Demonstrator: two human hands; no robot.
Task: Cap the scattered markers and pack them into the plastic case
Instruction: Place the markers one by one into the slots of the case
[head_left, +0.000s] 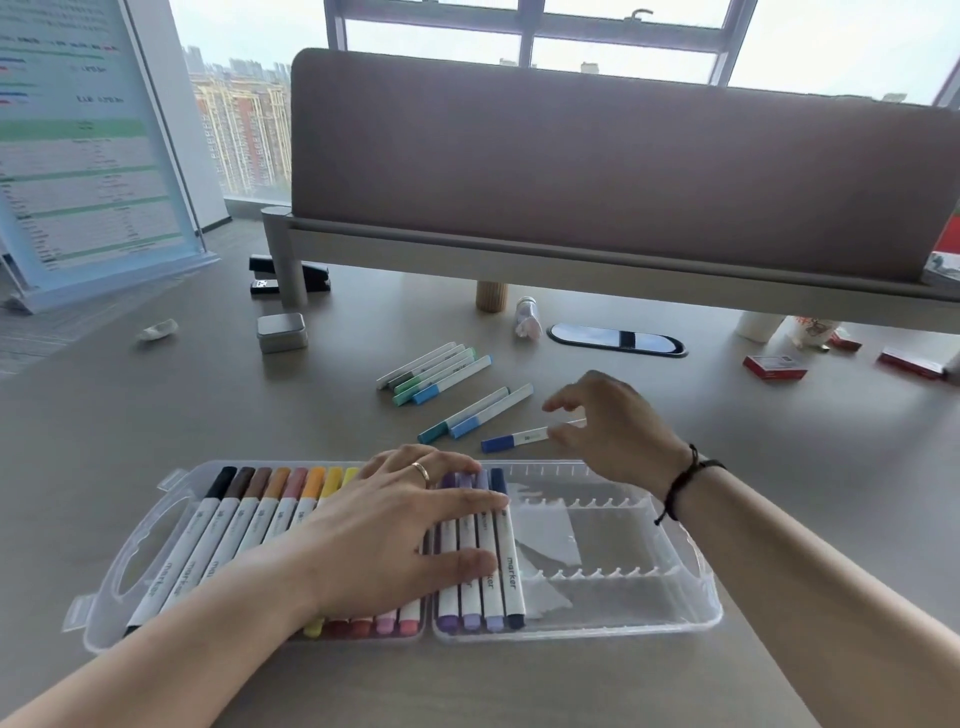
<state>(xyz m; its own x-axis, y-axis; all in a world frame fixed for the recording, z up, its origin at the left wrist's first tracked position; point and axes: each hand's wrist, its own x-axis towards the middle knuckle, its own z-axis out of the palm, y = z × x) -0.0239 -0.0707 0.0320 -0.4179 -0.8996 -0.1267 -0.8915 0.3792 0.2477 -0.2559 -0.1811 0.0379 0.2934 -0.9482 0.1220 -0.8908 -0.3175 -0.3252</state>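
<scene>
A clear plastic case lies open on the desk in front of me. Its left part holds a row of several capped markers, from black through yellow to purple and navy; the right part is bare. My left hand lies flat across the packed markers, fingers straight, pressing on them. Behind the case a dark blue marker lies on the desk. My right hand hovers at its white end, fingers loosely curled, thumb and fingertips close around the end. Two blue markers and a bunch of several green and blue ones lie farther back.
A silver tin, a black stapler, a small glass bottle and a wooden cylinder stand behind the markers. Red boxes lie at the right. A grey partition on a raised shelf closes the back.
</scene>
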